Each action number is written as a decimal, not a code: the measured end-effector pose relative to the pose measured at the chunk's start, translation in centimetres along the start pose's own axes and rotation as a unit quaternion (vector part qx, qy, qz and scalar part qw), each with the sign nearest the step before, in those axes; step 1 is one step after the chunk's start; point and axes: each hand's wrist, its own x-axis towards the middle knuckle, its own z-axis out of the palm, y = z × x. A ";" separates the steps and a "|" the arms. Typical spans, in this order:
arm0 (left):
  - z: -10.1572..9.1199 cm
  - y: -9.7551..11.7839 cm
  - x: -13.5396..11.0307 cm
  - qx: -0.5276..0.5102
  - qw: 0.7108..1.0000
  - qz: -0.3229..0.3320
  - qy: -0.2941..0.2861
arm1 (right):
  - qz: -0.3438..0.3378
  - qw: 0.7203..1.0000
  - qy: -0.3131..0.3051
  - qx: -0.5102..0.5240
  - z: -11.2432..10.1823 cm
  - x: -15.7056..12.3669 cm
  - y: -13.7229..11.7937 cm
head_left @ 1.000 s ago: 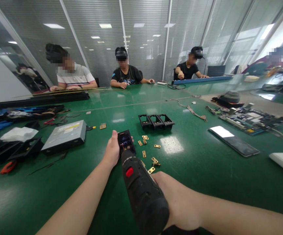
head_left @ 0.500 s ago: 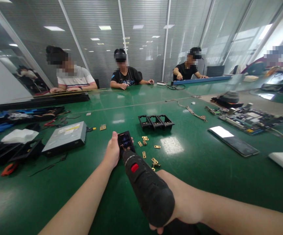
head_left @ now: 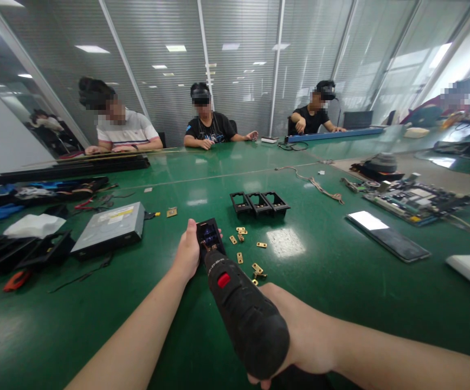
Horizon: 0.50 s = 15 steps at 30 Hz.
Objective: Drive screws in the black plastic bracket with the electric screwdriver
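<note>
My left hand (head_left: 188, 251) is closed around the side of a small black plastic housing (head_left: 211, 227), tilted so its hollow inside faces me. My right hand (head_left: 285, 325) grips a black cordless drill (head_left: 246, 311) with a red switch. The drill's front end points into the lower part of the housing, where a brass-coloured bit of metal shows; the tip itself is mostly hidden. Several small brass plates with holes (head_left: 239, 258) lie loose just right of the housing. Beyond them, a row of three joined black housings (head_left: 259, 203) rests on the green table (head_left: 340, 292).
Left of my hands are a silver disc drive (head_left: 110, 227), black plastic parts (head_left: 27, 252) and an orange-handled item (head_left: 15, 280). A phone (head_left: 387, 235) and a circuit board (head_left: 417, 197) lie right. Several people sit across the table, one by a long blue bar (head_left: 334, 134).
My hands, the drill and the housing stay almost in place. Across the table, the middle person's hand has opened and lifted slightly.
</note>
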 end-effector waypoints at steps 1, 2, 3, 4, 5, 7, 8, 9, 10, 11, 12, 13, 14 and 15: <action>0.0 0.0 0.0 -0.001 1.000 0.001 -0.001 | -0.002 1.000 -0.003 -0.002 0.0 -0.1 0.0; -0.1 0.0 0.0 -0.001 1.000 0.003 -0.003 | -0.004 1.000 -0.004 -0.004 0.0 -0.1 0.0; -0.2 -0.1 0.0 0.001 1.000 0.006 -0.004 | -0.004 1.000 -0.004 -0.006 0.0 -0.1 0.0; -0.2 -0.1 0.0 0.004 1.000 0.008 -0.006 | -0.003 1.000 -0.002 -0.008 0.0 -0.1 0.0; -0.3 -0.1 0.0 0.007 1.000 0.009 -0.008 | -0.001 1.000 0.002 -0.010 0.0 0.0 0.1; -0.3 -0.1 0.0 0.011 1.000 0.007 -0.010 | 0.005 1.000 0.012 -0.023 -0.1 0.2 0.2; -0.3 -0.2 0.0 0.011 1.000 0.003 -0.009 | 0.007 0.999 0.017 -0.034 -0.2 0.3 0.3; -0.3 -0.2 0.0 0.010 1.000 -0.001 -0.006 | 0.003 0.999 0.024 -0.048 -0.2 0.4 0.3; -0.3 -0.2 0.0 0.010 1.000 -0.005 -0.004 | -0.006 0.997 0.031 -0.066 -0.2 0.4 0.3; -0.3 -0.2 0.1 0.010 1.000 -0.008 -0.003 | -0.020 0.996 0.040 -0.083 -0.2 0.4 0.2; -0.3 -0.3 0.1 0.011 1.000 -0.010 -0.002 | -0.035 0.994 0.048 -0.097 -0.2 0.4 0.1; -0.3 -0.3 0.1 0.011 1.000 -0.010 0.000 | -0.051 0.992 0.052 -0.105 -0.1 0.4 0.0; -0.3 -0.3 0.2 0.011 1.000 -0.009 0.000 | -0.063 0.991 0.053 -0.108 -0.1 0.4 -0.2; -0.3 -0.3 0.2 0.011 1.000 -0.007 0.000 | -0.070 0.991 0.050 -0.106 0.0 0.4 -0.3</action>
